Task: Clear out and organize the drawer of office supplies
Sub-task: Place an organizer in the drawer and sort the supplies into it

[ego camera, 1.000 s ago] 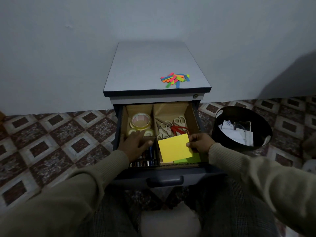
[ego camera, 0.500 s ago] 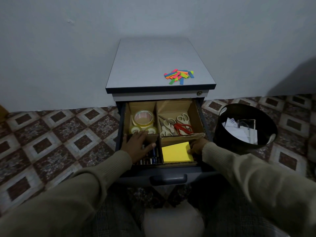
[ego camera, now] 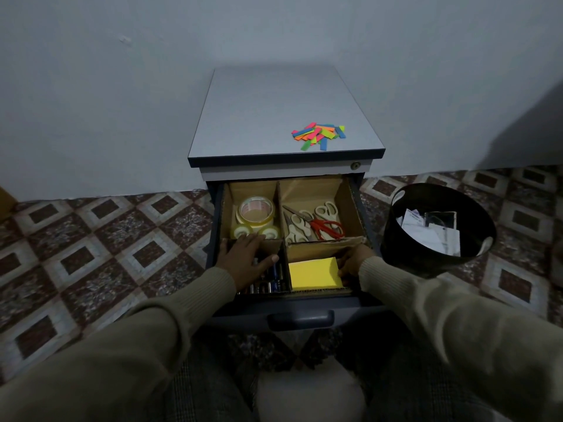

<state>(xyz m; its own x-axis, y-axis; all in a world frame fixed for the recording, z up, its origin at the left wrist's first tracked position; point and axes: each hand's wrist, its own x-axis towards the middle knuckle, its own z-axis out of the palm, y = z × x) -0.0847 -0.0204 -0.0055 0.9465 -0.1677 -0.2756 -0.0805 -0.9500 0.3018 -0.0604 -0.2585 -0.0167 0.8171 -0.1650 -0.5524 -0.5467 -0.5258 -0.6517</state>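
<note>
The open drawer [ego camera: 300,319] holds cardboard dividers forming four compartments. Tape rolls [ego camera: 256,213] fill the back left one. Several scissors [ego camera: 310,225] lie in the back right one. A yellow sticky-note pad [ego camera: 313,273] lies flat in the front right compartment. My right hand [ego camera: 353,263] rests at the pad's right edge, fingers touching it. My left hand [ego camera: 246,258] lies spread over the front left compartment, above dark batteries [ego camera: 271,284] and on the divider. Coloured sticky flags [ego camera: 318,136] are heaped on the cabinet top [ego camera: 274,117].
A black waste bin [ego camera: 438,226] with discarded papers stands on the patterned tile floor to the right of the cabinet. The cabinet backs onto a pale wall. My knees are just below the drawer front.
My right hand lowered the yellow pad from a tilted hold into the front right compartment, where it now lies flat over the green pad. My left hand stayed on the front left compartment.
</note>
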